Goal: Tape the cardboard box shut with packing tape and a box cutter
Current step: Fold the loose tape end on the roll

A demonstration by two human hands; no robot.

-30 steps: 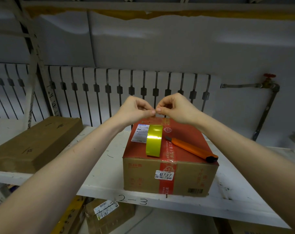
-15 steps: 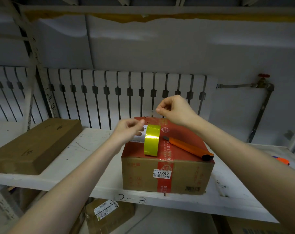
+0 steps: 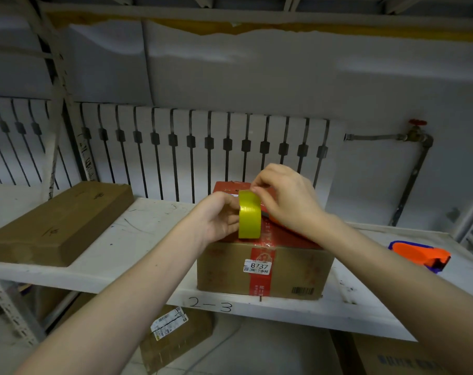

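A brown cardboard box (image 3: 289,269) with a red top and a red strip down its front stands on the white shelf (image 3: 127,255). A yellow roll of packing tape (image 3: 249,215) stands on edge on the box top. My left hand (image 3: 219,217) grips the roll from its left side. My right hand (image 3: 286,196) reaches over the roll, its fingertips pinched at the roll's top edge. The orange box cutter (image 3: 273,219) lies on the box behind my right hand, mostly hidden.
A flat brown box (image 3: 56,220) lies on the shelf at the left. An orange and blue tape dispenser (image 3: 419,254) sits on the shelf at the right. More boxes (image 3: 173,336) stand below the shelf. A slatted white panel and a pipe with a red valve (image 3: 416,131) are behind.
My left hand dropped from beside my right hand and took hold of the tape roll. My right hand came down to the roll's top edge, covering most of the box cutter.
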